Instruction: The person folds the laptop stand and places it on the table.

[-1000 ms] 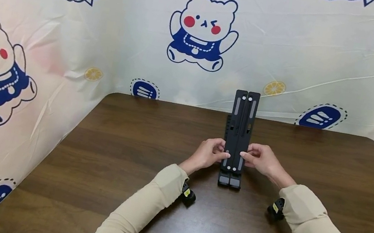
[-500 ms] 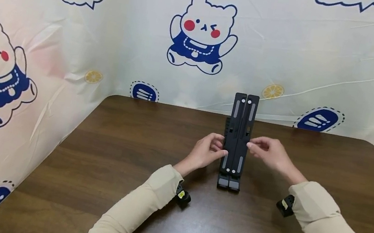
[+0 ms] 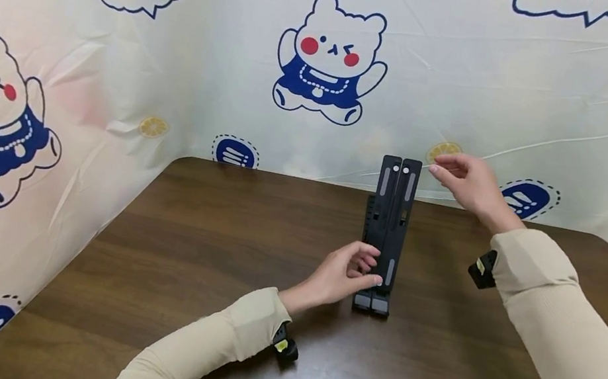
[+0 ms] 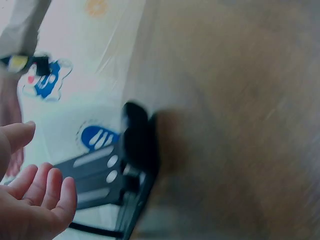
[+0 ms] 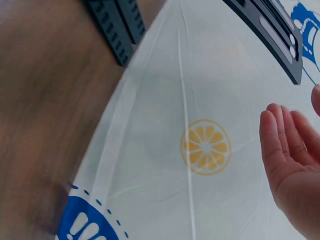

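A black folding laptop stand [image 3: 394,238] stands on the wooden table, its two narrow arms side by side and tilted up, with lipped feet at the near end. My left hand [image 3: 339,274] is at its lower left part, fingers loosely bent and thumb apart; in the left wrist view the fingers [image 4: 50,190] show nothing between them. Up by the stand's top right, my right hand [image 3: 469,182] hovers in the air, apart from it. The right wrist view shows the right hand's fingers [image 5: 282,135] loose beside the stand's upper end [image 5: 275,40].
The brown wooden table [image 3: 225,230] extends around the stand. Behind it hangs a pale printed cloth [image 3: 229,56] with bear figures, close beyond the table's far edge. Toothed black bars [image 5: 112,30] of the stand show in the right wrist view.
My right hand has let go of the stand's side and moved up to its top right. The left hand has loosened and shifted slightly down and right. The stand stays in place.
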